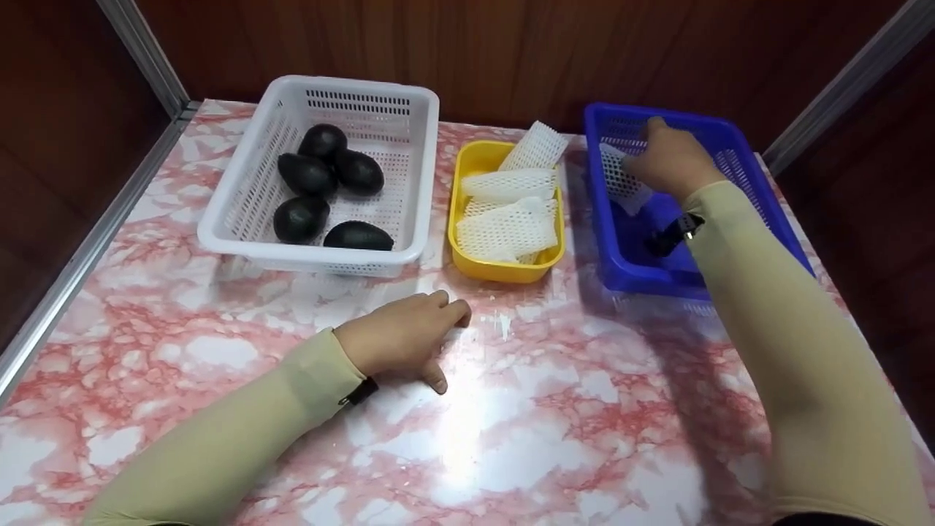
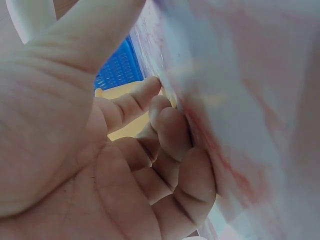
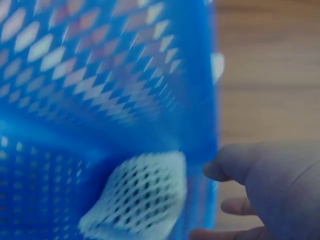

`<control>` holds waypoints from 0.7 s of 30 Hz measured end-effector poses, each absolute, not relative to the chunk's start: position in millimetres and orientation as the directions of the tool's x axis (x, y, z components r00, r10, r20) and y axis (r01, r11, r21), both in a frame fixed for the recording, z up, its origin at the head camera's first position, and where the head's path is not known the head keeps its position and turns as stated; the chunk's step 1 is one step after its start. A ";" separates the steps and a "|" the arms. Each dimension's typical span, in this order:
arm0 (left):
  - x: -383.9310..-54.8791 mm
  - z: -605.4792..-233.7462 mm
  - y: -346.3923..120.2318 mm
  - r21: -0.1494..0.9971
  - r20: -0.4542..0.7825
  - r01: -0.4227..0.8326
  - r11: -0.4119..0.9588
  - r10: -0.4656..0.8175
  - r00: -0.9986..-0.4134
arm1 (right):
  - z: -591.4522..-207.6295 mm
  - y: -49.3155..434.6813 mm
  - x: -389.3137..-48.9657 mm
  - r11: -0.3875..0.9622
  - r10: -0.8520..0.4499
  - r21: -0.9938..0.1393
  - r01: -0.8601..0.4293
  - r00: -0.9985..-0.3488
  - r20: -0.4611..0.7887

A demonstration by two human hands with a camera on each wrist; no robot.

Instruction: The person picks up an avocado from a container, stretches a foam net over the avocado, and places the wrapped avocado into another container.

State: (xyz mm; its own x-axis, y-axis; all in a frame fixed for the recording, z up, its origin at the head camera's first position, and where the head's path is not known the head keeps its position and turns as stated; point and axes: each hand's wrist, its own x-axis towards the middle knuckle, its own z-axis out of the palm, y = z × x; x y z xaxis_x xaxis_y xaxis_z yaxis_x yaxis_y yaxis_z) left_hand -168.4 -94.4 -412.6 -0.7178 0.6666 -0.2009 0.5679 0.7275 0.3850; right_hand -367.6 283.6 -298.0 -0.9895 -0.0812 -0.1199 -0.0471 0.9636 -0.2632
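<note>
My right hand [image 1: 676, 161] is over the blue basket [image 1: 643, 283], its fingers apart and holding nothing. In the right wrist view, a white foam net sleeve [image 3: 145, 192] lies in the basket's corner, just off the fingers; something dark shows through its mesh. My left hand [image 1: 402, 332] rests on the marbled table in front of the yellow basket [image 1: 500, 272], empty, with fingers loosely bent against the tabletop. Several white foam nets [image 1: 508, 226] lie in the yellow basket, one leaning over its back corner.
A white basket [image 1: 431, 168] at the back left holds several dark avocados [image 1: 307, 175]. Wooden panels [image 1: 497, 58] rise behind the table, with metal frame strips [image 1: 150, 58] along the sides.
</note>
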 end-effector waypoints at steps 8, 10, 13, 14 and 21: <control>-168.8 -412.6 -94.0 0.389 -0.189 0.579 0.717 0.677 -0.711 | -289.6 246.5 -322.5 0.957 -0.184 -0.211 -0.200 -0.978 0.096; -169.1 -411.6 -93.7 0.384 -0.193 0.581 0.717 0.678 -0.709 | -292.3 237.2 -306.4 0.941 -0.218 -0.224 -0.252 -0.962 0.164; -169.2 -409.8 -93.4 0.376 -0.198 0.586 0.718 0.680 -0.706 | -297.8 224.6 -280.0 0.906 -0.275 -0.248 -0.343 -0.923 0.271; -169.0 -409.3 -93.6 0.375 -0.198 0.587 0.717 0.681 -0.705 | -299.2 220.6 -271.5 0.893 -0.293 -0.255 -0.371 -0.909 0.295; -167.4 -411.0 -94.4 0.388 -0.192 0.576 0.720 0.674 -0.713 | -313.1 198.3 -215.9 0.754 -0.452 -0.332 -0.567 -0.815 0.363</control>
